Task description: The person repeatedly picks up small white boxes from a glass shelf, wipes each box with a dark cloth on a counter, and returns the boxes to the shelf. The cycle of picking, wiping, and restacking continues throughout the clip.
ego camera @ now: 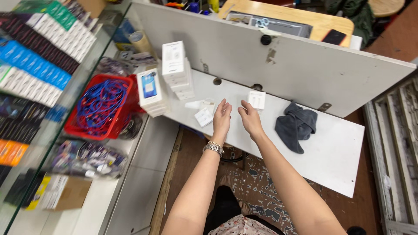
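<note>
From my head camera, looking down: a stack of small white boxes [176, 69] stands at the far left of the white shelf [339, 152], and just left of it a second stack of white boxes with a blue picture on top [150, 92]; I cannot count either stack. A red basket [74, 126] of blue cables sits further left. Three small white packets lie loose: one flat square packet [203, 117] just beside my left hand [222, 119], one [199, 105] behind it, and one upright packet [257, 99] just beyond my right hand [251, 119]. Both hands hover open, fingers loosely extended, holding nothing. One grey cloth [296, 126] lies crumpled to the right.
</note>
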